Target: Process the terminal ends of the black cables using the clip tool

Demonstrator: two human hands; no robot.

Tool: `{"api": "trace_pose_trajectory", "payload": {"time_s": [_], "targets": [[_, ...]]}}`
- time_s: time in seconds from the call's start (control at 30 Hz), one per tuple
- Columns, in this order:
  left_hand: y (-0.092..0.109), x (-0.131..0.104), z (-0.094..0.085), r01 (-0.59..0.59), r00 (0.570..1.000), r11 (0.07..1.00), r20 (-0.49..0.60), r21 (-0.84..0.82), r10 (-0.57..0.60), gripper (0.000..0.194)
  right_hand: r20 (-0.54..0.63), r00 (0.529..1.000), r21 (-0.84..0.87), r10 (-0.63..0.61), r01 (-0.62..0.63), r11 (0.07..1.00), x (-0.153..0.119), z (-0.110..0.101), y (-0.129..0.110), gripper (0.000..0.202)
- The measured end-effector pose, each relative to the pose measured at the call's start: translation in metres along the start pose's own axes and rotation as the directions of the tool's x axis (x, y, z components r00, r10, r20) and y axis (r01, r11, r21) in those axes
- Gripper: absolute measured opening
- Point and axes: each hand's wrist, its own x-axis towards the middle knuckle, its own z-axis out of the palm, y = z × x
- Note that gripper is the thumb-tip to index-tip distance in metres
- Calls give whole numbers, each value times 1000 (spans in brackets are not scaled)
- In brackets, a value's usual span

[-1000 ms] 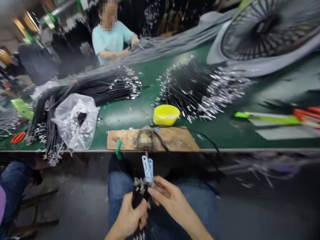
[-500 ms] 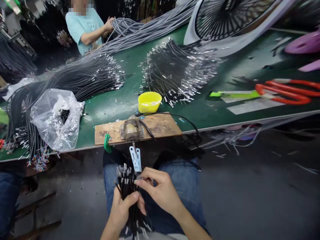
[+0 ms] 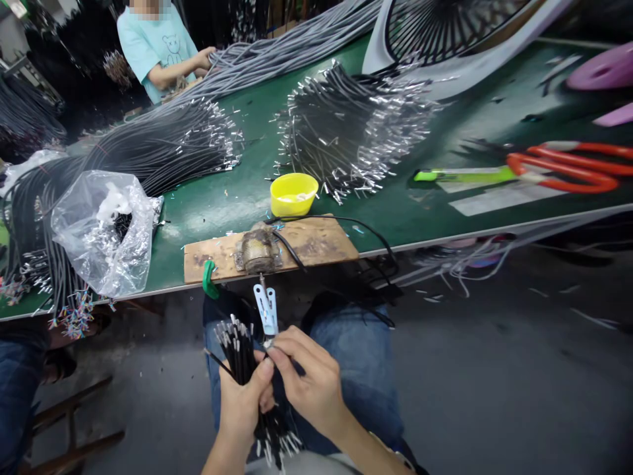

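My left hand (image 3: 242,402) is wrapped round a bundle of short black cables (image 3: 237,349) with silvery ends, held above my lap and tilted to the left. One cable sticks out sideways from the bundle. Closed in a pinch, my right hand (image 3: 309,379) has its fingertips beside my left thumb, just below a light blue clothespin (image 3: 267,310). What sits between those fingertips is too small to make out. The clothespin hangs on the shaft of a small grimy motor (image 3: 258,251), which is fixed to a wooden board (image 3: 316,245) at the table edge.
A yellow bowl (image 3: 293,198) stands behind the board, and a green clamp (image 3: 209,280) grips its left side. Cable piles (image 3: 341,132), a plastic bag (image 3: 103,237), orange-handled scissors (image 3: 568,168) and a fan (image 3: 445,39) lie on the green table (image 3: 212,208). Another person (image 3: 155,53) handles grey cables.
The bundle in my left hand has tipped further left, with one cable now jutting out. My right fingertips have shifted slightly up toward the clothespin's lower end. The view has moved a little.
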Motion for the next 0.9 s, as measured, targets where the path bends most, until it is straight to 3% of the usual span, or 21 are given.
{"api": "trace_pose_trajectory", "payload": {"time_s": [0.1, 0.2, 0.4, 0.53, 0.57, 0.63, 0.7, 0.77, 0.8, 0.83, 0.9], "targets": [[2, -1, 0, 68, 994, 996, 95, -66, -62, 46, 173, 974, 269, 148, -192, 944, 2, -3, 3, 27], [5, 0, -2, 112, 980, 990, 174, -88, -96, 43, 298, 923, 405, 241, -351, 844, 7, -9, 8, 38], [12, 1, -2, 128, 967, 986, 234, -106, -100, 34, 364, 891, 491, 271, -431, 757, 12, -13, 10, 23], [8, 0, 3, 79, 983, 984, 176, -161, -50, 34, 359, 870, 564, 338, -491, 664, 5, -5, 9, 19], [6, 0, 4, 59, 989, 983, 147, -172, -34, 36, 311, 887, 550, 341, -461, 696, 3, -3, 8, 17], [4, 0, 7, 46, 994, 984, 105, -173, -28, 38, 131, 951, 437, 280, -309, 845, 1, 1, 6, 15], [3, -1, 7, 66, 995, 986, 89, -152, -53, 38, -65, 995, 221, 80, -64, 973, 0, 3, 6, 15], [4, 0, 5, 90, 993, 988, 91, -126, -79, 36, -152, 976, 34, -155, 162, 986, 1, 3, 7, 23], [4, 2, 3, 96, 992, 989, 96, -114, -85, 35, -155, 965, 6, -213, 217, 976, 2, 2, 8, 25], [5, 4, 0, 99, 991, 990, 105, -97, -89, 34, -140, 967, 33, -211, 218, 975, 2, 1, 9, 25], [6, 8, -6, 110, 985, 993, 136, -36, -104, 33, -28, 999, 220, -46, 51, 974, 5, -2, 12, 16]]}}
